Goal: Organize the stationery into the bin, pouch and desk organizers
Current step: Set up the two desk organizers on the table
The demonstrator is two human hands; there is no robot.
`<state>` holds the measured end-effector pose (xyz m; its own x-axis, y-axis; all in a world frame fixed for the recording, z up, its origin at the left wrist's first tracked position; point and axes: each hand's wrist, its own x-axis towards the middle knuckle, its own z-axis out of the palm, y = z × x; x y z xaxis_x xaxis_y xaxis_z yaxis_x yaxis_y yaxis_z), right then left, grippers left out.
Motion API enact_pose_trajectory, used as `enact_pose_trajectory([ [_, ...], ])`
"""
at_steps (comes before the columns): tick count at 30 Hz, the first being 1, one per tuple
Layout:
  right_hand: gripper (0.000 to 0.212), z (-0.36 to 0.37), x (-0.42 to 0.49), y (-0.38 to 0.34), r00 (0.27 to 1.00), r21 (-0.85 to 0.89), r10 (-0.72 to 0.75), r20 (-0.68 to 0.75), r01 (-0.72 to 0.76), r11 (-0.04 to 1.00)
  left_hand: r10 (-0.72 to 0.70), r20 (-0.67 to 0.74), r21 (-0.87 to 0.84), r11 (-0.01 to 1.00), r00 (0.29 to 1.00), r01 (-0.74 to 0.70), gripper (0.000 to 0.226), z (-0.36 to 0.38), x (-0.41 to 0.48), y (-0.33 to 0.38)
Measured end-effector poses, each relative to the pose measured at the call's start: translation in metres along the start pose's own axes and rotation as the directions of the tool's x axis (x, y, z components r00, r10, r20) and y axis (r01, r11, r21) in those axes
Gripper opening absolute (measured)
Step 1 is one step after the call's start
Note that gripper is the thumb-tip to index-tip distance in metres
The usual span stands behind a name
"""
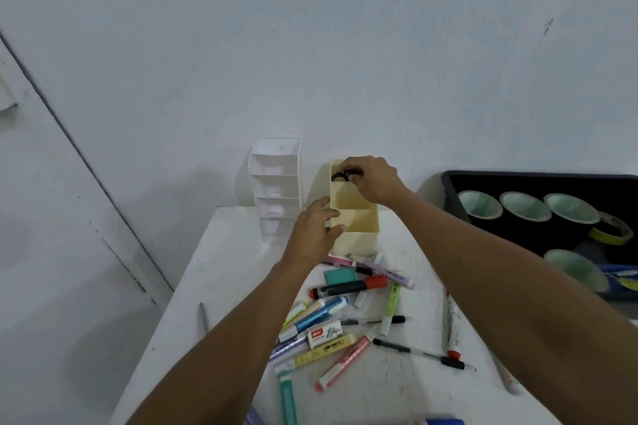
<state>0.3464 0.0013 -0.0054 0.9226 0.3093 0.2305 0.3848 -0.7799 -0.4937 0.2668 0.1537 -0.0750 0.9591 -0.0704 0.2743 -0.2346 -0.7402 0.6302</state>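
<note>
white table (234,252) | pale wall (345,45) behind it | dark diagonal line (79,148) across wall, left side

One head-worn camera looks forward and down over the table (224,269) toward the wall (345,62).

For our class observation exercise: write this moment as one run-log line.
step: fill cream organizer | right hand: holds small black roll at top compartment | left hand: touches organizer side

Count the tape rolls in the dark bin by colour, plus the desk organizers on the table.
Dark tape rolls with mint-green cores: 4
Yellow tape roll: 1
White tiered plastic desk organizer: 1
Cream plastic desk organizer: 1
Total: 7
</note>
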Motion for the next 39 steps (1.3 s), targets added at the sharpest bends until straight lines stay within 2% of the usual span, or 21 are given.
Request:
enact_pose_trajectory([
  [3, 0.036, -0.001, -0.002, -0.003, 0.999, -0.011, 0.022, 0.041, -0.022, 1.0, 0.032, 0.018, -0.026, 0.999, 0.999, -0.032, 0.036, -0.002, -0.004, 0.0],
  [5, 0.042, -0.004, -0.009, -0.004, 1.0, 0.013, 0.024, 0.007, -0.024, 1.0, 0.109, 0.001, -0.069, 0.992, 0.994, -0.109, 0.034, -0.009, -0.01, 0.0],
  [9, 0.043, -0.004, -0.039, -0.014, 0.959, 0.04, 0.021, -0.282, -0.01, 0.999, 0.232, -0.1, -0.053, 0.97, 0.968, -0.238, 0.028, -0.041, -0.03, -0.002],
  [10, 0.041, -0.001, -0.049, -0.018, 0.934, 0.027, 0.006, -0.356, 0.004, 1.0, 0.237, -0.087, -0.022, 0.971, 0.968, -0.239, 0.026, -0.05, -0.035, -0.004],
  [12, 0.037, 0.013, -0.068, -0.025, 0.912, 0.035, -0.051, -0.406, 0.071, 0.997, 0.231, -0.04, 0.043, 0.972, 0.972, -0.229, 0.019, -0.066, -0.05, -0.016],
  [17, 0.033, 0.059, -0.112, -0.048, 0.936, 0.103, -0.285, -0.207, 0.311, 0.945, -0.008, 0.003, 0.23, 0.973, 1.0, 0.007, 0.012, -0.109, -0.107, -0.088],
  [19, 0.034, 0.072, -0.123, -0.059, 0.939, 0.143, -0.311, -0.148, 0.331, 0.933, -0.062, 0.089, 0.225, 0.974, 0.994, 0.04, 0.031, -0.125, -0.133, -0.118],
  [22, 0.036, 0.083, -0.133, -0.074, 0.946, 0.197, -0.306, -0.11, 0.322, 0.926, -0.046, 0.249, 0.168, 0.986, 0.967, 0.004, 0.056, -0.139, -0.163, -0.14],
  [24, 0.035, 0.088, -0.139, -0.085, 0.95, 0.221, -0.301, -0.089, 0.313, 0.923, -0.054, 0.305, 0.239, 0.971, 0.951, -0.022, 0.053, -0.145, -0.175, -0.141],
  [27, 0.033, 0.096, -0.151, -0.098, 0.951, 0.223, -0.297, -0.089, 0.309, 0.925, 0.052, 0.287, 0.258, 0.957, 0.956, -0.129, 0.033, -0.145, -0.185, -0.141],
  [30, 0.029, 0.104, -0.163, -0.11, 0.953, 0.221, -0.3, -0.049, 0.303, 0.927, 0.145, 0.262, 0.246, 0.946, 0.954, -0.212, 0.023, -0.147, -0.19, -0.139],
  [35, 0.019, 0.114, -0.184, -0.133, 0.936, 0.285, -0.331, 0.117, 0.287, 0.914, 0.176, 0.287, 0.301, 0.917, 0.942, -0.263, 0.021, -0.158, -0.186, -0.138],
  [39, 0.02, 0.118, -0.199, -0.156, 0.873, 0.365, -0.362, 0.329, 0.236, 0.901, 0.237, 0.176, 0.314, 0.907, 0.956, -0.282, 0.025, -0.166, -0.186, -0.142],
])
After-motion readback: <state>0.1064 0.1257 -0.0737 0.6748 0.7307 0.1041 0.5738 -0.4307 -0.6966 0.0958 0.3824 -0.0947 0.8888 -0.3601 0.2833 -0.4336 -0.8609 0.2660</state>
